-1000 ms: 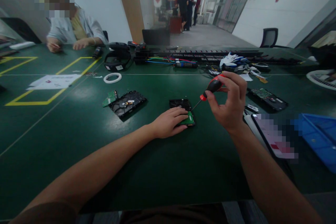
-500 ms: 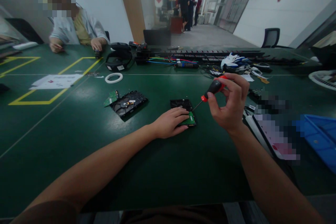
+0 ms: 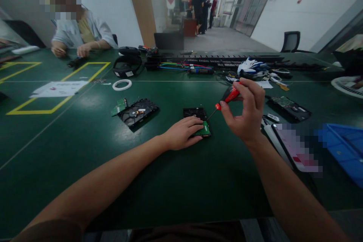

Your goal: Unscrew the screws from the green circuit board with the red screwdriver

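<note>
The hard drive point(image 3: 195, 112) lies flat on the green table point(image 3: 159, 181), under the fingers of the left hand point(image 3: 184, 132) and to the left of the right hand point(image 3: 246, 109). The left hand is palm down, its fingers extended close together over the green circuit board point(image 3: 204, 130) at the drive's near end, pressing on it rather than gripping it. The right hand is closed in a fingertip grip around the red-and-black handle of the screwdriver point(image 3: 230, 93), above and to the right of the drive. Compared with the earlier frames, the handle has turned in the fingers: more of its red side now shows where black faced the camera. Across the table, a co-worker's hand point(image 3: 84, 50) now has a dark object point(image 3: 76, 62) farther left than half a second ago. The screwdriver's long axis slants, with its shaft pointing down and left to the board's right edge; whether the tip sits in a screw is too small to tell. The drive's long axis runs away from the wearer, its far end leaning slightly left.
</note>
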`<move>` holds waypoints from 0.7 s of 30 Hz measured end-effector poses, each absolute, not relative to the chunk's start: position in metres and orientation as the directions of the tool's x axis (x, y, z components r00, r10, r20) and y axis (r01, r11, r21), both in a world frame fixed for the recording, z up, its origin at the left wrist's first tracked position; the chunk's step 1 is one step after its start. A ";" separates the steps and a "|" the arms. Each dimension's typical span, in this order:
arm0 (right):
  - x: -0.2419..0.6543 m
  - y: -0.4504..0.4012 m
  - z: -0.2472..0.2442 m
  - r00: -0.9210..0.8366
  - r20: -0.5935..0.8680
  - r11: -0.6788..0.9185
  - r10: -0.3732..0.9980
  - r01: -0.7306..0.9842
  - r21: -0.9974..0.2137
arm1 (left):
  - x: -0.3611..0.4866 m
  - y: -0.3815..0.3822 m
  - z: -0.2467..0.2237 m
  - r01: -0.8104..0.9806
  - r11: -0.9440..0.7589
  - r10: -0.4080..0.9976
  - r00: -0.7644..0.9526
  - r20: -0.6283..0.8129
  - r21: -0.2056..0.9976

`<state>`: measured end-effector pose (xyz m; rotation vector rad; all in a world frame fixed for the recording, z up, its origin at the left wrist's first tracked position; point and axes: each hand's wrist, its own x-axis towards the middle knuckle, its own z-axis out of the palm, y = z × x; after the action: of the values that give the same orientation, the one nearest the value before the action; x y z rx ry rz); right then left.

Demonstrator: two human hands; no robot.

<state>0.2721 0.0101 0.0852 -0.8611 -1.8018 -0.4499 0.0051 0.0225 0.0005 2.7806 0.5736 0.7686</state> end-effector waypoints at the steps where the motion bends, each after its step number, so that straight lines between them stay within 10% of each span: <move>1: 0.272 0.010 0.085 -0.203 0.915 0.667 0.348 0.740 -0.089 | 0.005 0.022 0.001 0.313 -0.905 0.416 0.790 0.451 0.287; 21: 0.271 0.010 0.082 -0.187 0.920 0.692 0.345 0.713 -0.115 | 0.005 0.022 0.003 0.313 -0.906 0.414 0.793 0.447 0.284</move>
<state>0.2712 0.0102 0.0824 -0.8411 -1.7909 -0.4127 0.0046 0.0221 0.0029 2.7865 0.5718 0.7624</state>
